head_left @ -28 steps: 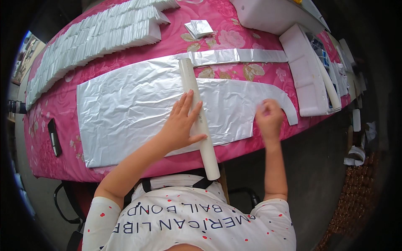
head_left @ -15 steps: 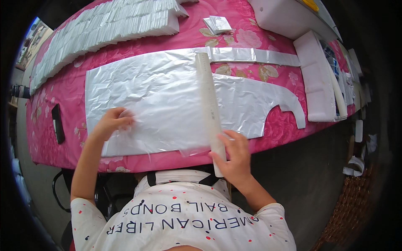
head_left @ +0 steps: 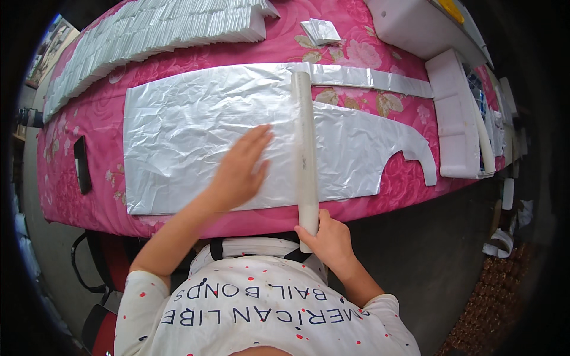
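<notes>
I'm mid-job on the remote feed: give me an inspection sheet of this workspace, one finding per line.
Surface: pink flowered tablecloth.
Job's things: wrinkled silver sheet spread out; white tube across it, near end past the table edge.
Clutter: rows of folded packets, a few loose packets, a dark flat object.
Hands: left hand blurred over the sheet, contact unclear; right hand holds the tube's near end.
Cables: nothing seen.
Surroundings: white foam box right; chair lower left.
</notes>
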Available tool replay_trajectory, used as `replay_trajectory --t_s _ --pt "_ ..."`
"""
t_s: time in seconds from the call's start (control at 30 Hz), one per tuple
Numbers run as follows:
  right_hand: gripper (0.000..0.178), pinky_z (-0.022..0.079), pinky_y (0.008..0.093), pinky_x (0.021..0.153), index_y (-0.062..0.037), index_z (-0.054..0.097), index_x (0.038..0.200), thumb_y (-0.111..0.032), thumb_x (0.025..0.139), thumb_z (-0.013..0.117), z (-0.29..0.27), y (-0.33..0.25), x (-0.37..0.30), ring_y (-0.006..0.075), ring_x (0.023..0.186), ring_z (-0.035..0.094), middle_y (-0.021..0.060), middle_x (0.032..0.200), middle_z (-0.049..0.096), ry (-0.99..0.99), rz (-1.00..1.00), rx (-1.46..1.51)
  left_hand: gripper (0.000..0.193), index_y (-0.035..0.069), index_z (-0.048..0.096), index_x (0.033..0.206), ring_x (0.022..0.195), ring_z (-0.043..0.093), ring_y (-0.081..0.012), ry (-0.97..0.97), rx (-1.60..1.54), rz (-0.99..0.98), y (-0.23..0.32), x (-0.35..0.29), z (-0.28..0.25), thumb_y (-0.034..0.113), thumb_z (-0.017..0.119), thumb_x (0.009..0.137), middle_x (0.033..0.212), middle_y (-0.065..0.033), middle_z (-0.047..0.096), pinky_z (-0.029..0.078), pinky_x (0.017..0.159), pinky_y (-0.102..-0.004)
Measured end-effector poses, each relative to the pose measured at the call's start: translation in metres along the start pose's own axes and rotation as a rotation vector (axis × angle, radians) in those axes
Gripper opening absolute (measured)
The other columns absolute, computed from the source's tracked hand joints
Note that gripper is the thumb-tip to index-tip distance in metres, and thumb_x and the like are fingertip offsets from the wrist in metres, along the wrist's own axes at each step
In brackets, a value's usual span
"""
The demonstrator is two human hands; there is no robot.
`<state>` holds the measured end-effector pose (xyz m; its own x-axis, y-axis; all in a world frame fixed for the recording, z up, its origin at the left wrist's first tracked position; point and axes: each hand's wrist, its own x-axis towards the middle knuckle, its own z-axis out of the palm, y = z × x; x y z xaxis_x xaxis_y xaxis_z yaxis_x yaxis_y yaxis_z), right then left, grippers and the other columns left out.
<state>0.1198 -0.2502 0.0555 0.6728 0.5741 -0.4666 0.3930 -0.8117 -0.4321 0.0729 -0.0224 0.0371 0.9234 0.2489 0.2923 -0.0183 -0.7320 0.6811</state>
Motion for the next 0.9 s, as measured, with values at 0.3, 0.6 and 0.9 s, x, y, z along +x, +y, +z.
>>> replay_trajectory --t_s 0.3,0.6,0.9 --pt "0.051 0.048 0.0409 0.059 0.0020 0.058 0.083 -0.048 0.075 0.065 -0.015 0.003 0.018 0.0345 0.064 0.062 0.0187 0.069 0.062 -0.038 -0.112 -0.098 0.058 -0.012 0.025 0.133 0.134 0.019 -0.0368 -0.198 0.270 0.024 -0.005 0.004 0.064 0.015 0.042 0.083 0.141 -0.0252 0.024 0.014 0.110 -0.0429" --pt "0.054 0.047 0.0365 0.057 0.0046 0.060 0.073 -0.048 0.082 0.057 -0.069 -0.039 0.184 0.0262 0.056 0.060 0.0149 0.059 0.059 0.072 -0.118 0.312 0.058 -0.015 0.028 0.130 0.133 0.021 -0.0376 -0.227 0.429 0.048 -0.005 0.005 0.064 0.018 0.038 0.084 0.139 -0.0282 0.026 0.013 0.110 -0.0433" --pt "0.018 0.053 0.0379 0.076 -0.0027 0.059 0.095 -0.017 0.088 0.052 -0.090 0.035 0.300 0.0221 0.081 0.063 0.0117 0.093 0.064 -0.057 -0.324 2.203 0.059 -0.015 0.028 0.130 0.134 0.020 -0.0364 -0.255 0.404 0.045 -0.004 0.008 0.062 0.019 0.040 0.083 0.140 -0.0277 0.025 0.013 0.111 -0.0425"
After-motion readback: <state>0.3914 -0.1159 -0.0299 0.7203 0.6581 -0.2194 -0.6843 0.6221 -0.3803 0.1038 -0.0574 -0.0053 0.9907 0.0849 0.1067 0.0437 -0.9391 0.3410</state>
